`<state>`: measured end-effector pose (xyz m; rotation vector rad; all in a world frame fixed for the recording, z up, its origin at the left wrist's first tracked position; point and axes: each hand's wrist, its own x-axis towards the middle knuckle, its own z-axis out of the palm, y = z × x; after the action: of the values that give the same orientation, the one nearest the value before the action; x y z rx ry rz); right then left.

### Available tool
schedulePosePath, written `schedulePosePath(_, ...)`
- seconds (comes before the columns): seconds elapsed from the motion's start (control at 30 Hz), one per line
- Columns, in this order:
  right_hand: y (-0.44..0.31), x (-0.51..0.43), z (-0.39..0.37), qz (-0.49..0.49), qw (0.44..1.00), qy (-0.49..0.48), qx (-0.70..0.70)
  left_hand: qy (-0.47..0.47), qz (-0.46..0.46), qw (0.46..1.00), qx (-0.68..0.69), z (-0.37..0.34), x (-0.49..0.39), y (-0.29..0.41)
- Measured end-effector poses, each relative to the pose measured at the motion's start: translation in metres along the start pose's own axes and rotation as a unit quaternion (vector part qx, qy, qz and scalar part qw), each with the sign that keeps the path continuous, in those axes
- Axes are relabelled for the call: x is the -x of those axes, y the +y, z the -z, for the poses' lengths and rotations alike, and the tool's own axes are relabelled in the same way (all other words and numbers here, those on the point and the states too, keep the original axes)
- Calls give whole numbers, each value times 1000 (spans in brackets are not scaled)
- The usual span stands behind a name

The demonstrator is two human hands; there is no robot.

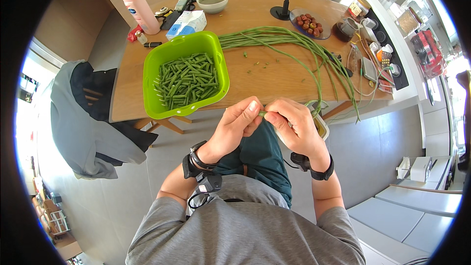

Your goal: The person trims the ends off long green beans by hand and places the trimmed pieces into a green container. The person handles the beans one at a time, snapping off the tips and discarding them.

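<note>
My left hand (235, 125) and my right hand (294, 125) meet in front of the table's near edge, both gripping a green long bean (262, 113) between thumbs and fingers. Bean stalks trail from behind my right hand. A bright green plastic basket (148, 81) at the left of the table holds many short cut bean pieces (189, 80). Whole long beans (272, 36) lie in a bundle from behind the basket across to the right, their ends hanging over the near edge. Small bean scraps (257, 63) are scattered on the wooden table (250, 84).
A pink pump bottle (140, 11), a tissue pack (187, 24) and a bowl with a spoon (212, 2) stand at the back. Rightward are a phone stand (284, 3), a plate of red fruit (323, 33), jars and cables. A bin (322, 128) stands below my right hand.
</note>
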<state>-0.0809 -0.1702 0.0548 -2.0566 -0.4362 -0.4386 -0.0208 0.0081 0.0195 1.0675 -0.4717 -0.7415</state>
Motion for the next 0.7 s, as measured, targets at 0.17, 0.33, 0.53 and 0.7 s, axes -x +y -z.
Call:
schedulePosePath(0.17, -1, 0, 0, 6, 1000, 16, 18, -5, 20, 976, 215, -2, -8, 1)
schedulePosePath(0.33, -5, 6, 8, 36, 995, 83, 42, 98, -176, 948, 246, 46, -21, 24)
schedulePosePath(0.53, 2, 1, 9, 19, 990, 80, 114, 265, -266, 819, -434, 78, -22, 32)
schedulePosePath(0.7, 7, 3, -7, -63, 994, 50, 69, 202, -348, 683, -610, 50, -17, 29)
